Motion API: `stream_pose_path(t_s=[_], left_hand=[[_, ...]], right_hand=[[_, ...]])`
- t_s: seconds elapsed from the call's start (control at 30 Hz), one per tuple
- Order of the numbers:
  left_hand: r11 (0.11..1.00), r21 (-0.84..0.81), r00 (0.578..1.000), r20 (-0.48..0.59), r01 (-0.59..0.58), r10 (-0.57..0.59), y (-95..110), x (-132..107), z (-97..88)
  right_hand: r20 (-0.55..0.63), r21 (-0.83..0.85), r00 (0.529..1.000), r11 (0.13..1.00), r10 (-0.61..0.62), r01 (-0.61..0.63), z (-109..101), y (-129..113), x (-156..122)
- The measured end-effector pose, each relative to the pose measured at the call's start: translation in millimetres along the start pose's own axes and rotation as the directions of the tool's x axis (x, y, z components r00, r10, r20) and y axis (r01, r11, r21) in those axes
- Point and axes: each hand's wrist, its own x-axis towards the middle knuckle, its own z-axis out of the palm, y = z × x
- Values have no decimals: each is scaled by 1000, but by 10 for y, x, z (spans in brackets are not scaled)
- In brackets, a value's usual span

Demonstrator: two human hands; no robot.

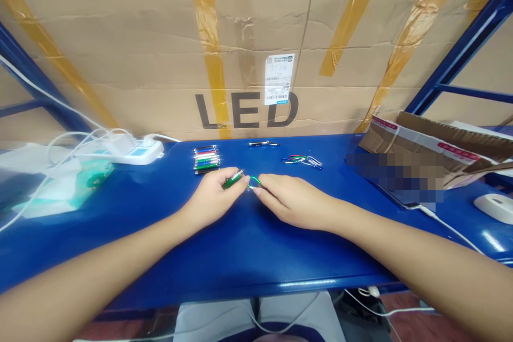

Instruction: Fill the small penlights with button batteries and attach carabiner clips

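Note:
My left hand (214, 192) is closed around a slim green mini flashlight (233, 179) with a silver end, which points up and to the right. In my right hand (292, 199) a green carabiner (254, 180) is pinched between thumb and fingers. The carabiner's left side meets my left fingertips, at the flashlight's end; whether the two are linked is too small to tell. Just beyond my left hand lies a row of several mini flashlights (206, 159) in different colours. A small pile of coloured carabiners (302, 161) rests beyond my right hand.
A black mini flashlight (258, 144) lies near the table's back edge. At left are a white power strip (136, 151), cables and a green-white plastic packet (76, 187). An open cardboard box (433, 144), a cabled device and a white mouse (495, 207) occupy the right of the blue table (224, 262).

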Motion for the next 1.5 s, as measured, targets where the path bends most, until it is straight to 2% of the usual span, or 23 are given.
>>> stream_pose_path(t_s=[0.13,0.33,0.43,0.63,0.8,0.93,1.03,1.17,1.33,1.5], left_hand=[[988,-122,995,55,95,-89,-50,6,10],[944,-265,979,107,196,-173,-66,5,28],[945,-261,977,126,199,-172,-56,-2,21],[966,-192,977,157,172,-143,-57,-17,26],[969,-189,975,179,162,-128,3,-30,33],[961,-212,952,284,176,-111,70,-71,47],[903,-334,908,400,270,-124,73,-98,76],[745,-528,857,503,408,-113,39,-93,109],[680,-604,857,510,416,-72,39,-81,123],[654,-646,892,441,394,-102,58,-70,108]], right_hand=[[-5,-164,1000,986,-13,12,-30,27,1],[19,-254,996,963,-90,92,-41,65,-11],[33,-253,995,962,-96,102,-38,58,1],[43,-320,999,947,-9,23,-39,1,17],[27,-304,1000,953,13,-5,-46,11,22],[-50,-291,997,954,55,-67,-68,54,39],[-105,-291,992,952,65,-93,-82,48,36],[-91,-285,995,956,49,-73,-81,-1,15],[-84,-294,996,954,42,-65,-58,-10,14],[-114,-295,993,953,43,-75,-45,31,22]])
